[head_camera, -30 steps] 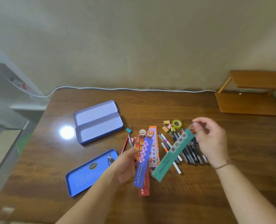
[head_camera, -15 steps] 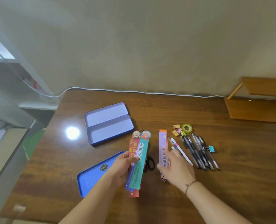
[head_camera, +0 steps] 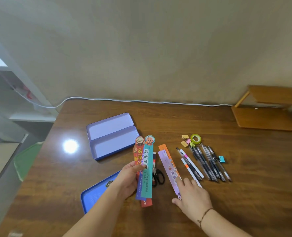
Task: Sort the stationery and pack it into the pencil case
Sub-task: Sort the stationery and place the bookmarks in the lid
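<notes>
My left hand grips a fanned stack of bookmarks, a teal one on top of red and blue ones. My right hand lies flat, fingers spread, on the near end of a purple bookmark that rests on an orange bookmark on the table. Black scissors lie between the two hands. The open lilac pencil case sits empty behind. A row of pens lies to the right.
A blue tin lid lies under my left forearm. Small binder clips, a green tape roll and a blue clip sit by the pens. A white cable runs along the wall. A wooden shelf stands at right.
The teal bookmark passed from my right hand into the stack in my left. My right hand then came down onto the purple bookmark on the table.
</notes>
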`<state>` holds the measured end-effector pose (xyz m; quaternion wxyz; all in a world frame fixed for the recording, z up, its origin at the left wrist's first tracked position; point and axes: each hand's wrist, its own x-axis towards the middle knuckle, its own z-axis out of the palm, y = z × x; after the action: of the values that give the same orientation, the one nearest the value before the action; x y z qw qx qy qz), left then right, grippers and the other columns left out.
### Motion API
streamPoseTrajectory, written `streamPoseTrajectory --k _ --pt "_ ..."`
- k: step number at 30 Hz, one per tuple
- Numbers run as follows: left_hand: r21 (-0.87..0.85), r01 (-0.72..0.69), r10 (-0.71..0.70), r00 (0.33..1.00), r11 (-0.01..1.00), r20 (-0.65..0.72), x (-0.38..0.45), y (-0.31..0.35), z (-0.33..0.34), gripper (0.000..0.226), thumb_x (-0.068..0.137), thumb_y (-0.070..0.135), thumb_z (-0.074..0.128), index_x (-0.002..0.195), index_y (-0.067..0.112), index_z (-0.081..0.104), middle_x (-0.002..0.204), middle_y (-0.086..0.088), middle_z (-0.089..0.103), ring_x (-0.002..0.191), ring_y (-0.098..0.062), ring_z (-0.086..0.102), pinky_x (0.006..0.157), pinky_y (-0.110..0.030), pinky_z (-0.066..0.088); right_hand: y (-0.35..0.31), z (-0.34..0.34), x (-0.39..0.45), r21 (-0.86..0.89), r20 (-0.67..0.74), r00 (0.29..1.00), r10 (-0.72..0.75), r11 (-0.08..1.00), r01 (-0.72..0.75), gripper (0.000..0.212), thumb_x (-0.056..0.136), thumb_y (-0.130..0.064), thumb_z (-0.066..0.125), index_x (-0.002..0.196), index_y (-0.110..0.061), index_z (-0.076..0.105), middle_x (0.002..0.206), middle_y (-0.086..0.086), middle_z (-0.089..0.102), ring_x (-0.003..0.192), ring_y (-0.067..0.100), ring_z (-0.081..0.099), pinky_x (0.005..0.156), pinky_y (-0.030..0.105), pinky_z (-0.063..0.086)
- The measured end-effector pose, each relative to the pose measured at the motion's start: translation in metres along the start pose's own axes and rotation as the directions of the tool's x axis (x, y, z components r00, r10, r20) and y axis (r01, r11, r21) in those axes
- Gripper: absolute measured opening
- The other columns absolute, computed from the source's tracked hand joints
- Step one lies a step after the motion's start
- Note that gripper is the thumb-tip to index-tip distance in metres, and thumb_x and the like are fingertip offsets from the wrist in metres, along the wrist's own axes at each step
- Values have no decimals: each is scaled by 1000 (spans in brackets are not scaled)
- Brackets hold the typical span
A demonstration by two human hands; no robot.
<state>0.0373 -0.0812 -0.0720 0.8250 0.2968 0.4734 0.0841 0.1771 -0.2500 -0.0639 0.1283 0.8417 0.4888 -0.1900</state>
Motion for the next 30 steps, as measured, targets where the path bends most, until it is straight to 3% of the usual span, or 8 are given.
streamPoseTrajectory --k 6,11,13,16,20,24,26,30 --pt "-34 13 -13 1000 999 17 -1 3 0 23 95 8 58 116 12 65 112 -21 69 99 -32 68 76 -45 57 3 4 -3 393 66 969 237 887 -244 62 79 -45 70 128 -28 37 121 -5 54 105 11 56 67 17 48" --pt "-25 34 -33 999 999 34 2 7 -4 29 98 20 51 125 13 58 117 -22 67 101 -31 68 87 -48 55 25 4 0 693 111 950 294 662 -286 29 78 -19 76 98 -21 55 95 -2 67 72 5 61 49 10 38" --pt "-8 30 -29 998 1000 52 3 8 -7 31 98 20 51 128 13 57 119 -22 66 106 -33 67 93 -49 52 38 -1 -3 791 95 939 329 548 -272 12 82 -17 72 87 -17 62 84 -2 69 68 11 63 51 18 47" --pt "6 16 -16 997 1000 73 2 9 -9 32 99 22 50 128 14 57 117 -21 67 106 -32 67 92 -48 52 60 -18 -5 920 -63 892 448 372 -122 11 83 -17 71 73 -19 66 77 3 68 66 23 63 59 37 56" --pt "-3 43 -42 993 999 113 -2 9 -5 37 99 35 47 126 12 56 109 -19 69 93 -27 70 79 -41 56 63 -73 -3 971 -237 845 480 96 218 8 89 -13 61 82 -16 62 84 -3 72 73 14 67 63 26 58" --pt "48 82 -88 984 996 154 -5 10 3 44 94 42 53 124 10 58 109 -18 68 96 -27 66 87 -43 53 36 -99 26 968 -249 901 354 109 224 4 90 -14 61 88 -15 63 76 1 73 66 15 66 57 35 54" --pt "48 98 -107 965 994 241 -7 8 7 51 87 42 63 124 7 59 116 -21 65 105 -32 61 98 -47 47 11 -95 43 965 -231 932 281 192 182 5 88 -13 64 86 -9 62 68 1 72 51 12 60 48 30 47" --pt "88 19 -44 955 996 293 -10 3 9 44 88 26 67 126 6 55 108 -17 69 89 -28 68 74 -35 56 -23 -75 65 851 -344 904 256 492 185 12 81 -29 72 80 -24 61 76 -9 66 69 7 61 57 20 40"
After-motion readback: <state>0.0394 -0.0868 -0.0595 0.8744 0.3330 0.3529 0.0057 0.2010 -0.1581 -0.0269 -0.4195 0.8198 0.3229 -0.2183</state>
